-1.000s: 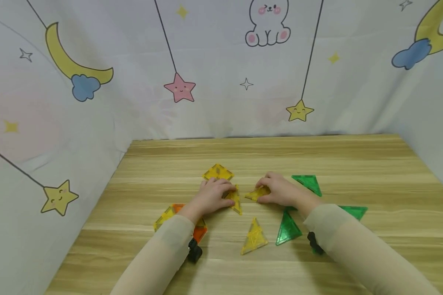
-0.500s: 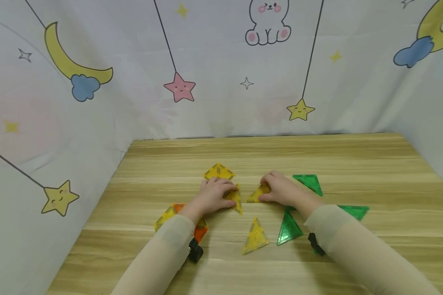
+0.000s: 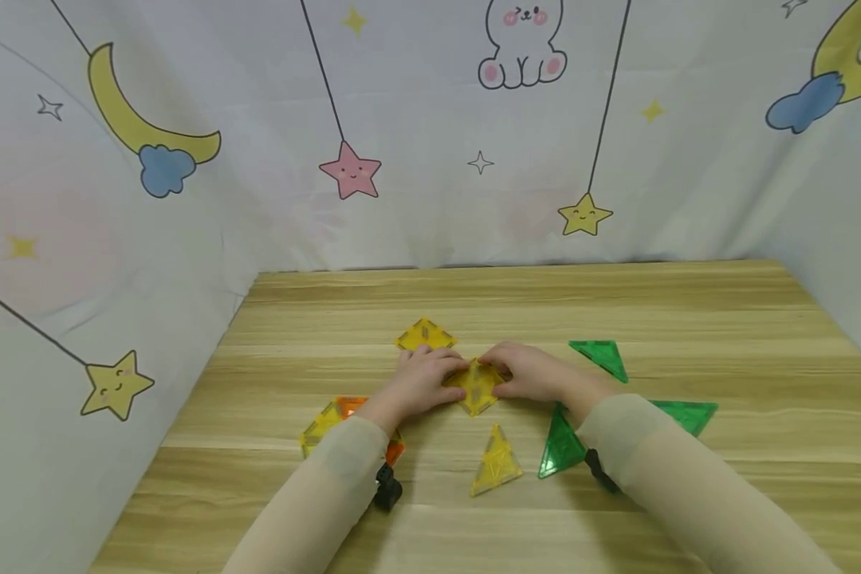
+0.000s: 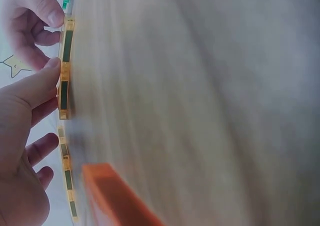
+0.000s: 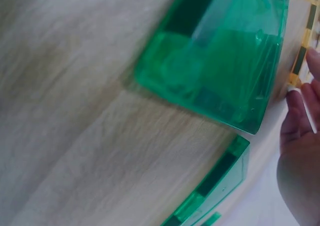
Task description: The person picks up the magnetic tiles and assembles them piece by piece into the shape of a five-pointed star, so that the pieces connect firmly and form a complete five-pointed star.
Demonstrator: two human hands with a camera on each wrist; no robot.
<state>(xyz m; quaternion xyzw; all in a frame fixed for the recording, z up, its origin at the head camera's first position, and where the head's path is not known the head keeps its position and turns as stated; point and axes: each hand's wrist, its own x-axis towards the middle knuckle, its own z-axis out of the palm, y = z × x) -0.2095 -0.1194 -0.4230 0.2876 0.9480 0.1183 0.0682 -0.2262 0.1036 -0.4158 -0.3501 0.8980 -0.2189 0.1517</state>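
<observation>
Two yellow triangular magnetic tiles meet edge to edge mid-table in the head view, forming a diamond. My left hand (image 3: 423, 381) pinches the left yellow tile (image 3: 466, 379) between thumb and fingers. On the other side, my right hand (image 3: 534, 373) pinches the right yellow tile (image 3: 485, 384). Seen edge-on in the left wrist view, the joined yellow tiles (image 4: 64, 94) lie low against the tabletop, fingers of both hands on them. Another yellow triangle tile (image 3: 496, 464) lies nearer the body. Fingers partly cover the diamond's outer corners.
Behind my left hand lies a yellow diamond of tiles (image 3: 425, 333). A yellow and orange tile group (image 3: 321, 426) is partly hidden under the left forearm. Green triangle tiles (image 3: 561, 446) lie around the right forearm, one green tile (image 3: 603, 357) farther back. A printed curtain (image 3: 430, 223) borders the table.
My right hand has moved left, bringing its yellow tile against the one in my left hand. The gap between the two tiles has closed. The left hand has barely moved.
</observation>
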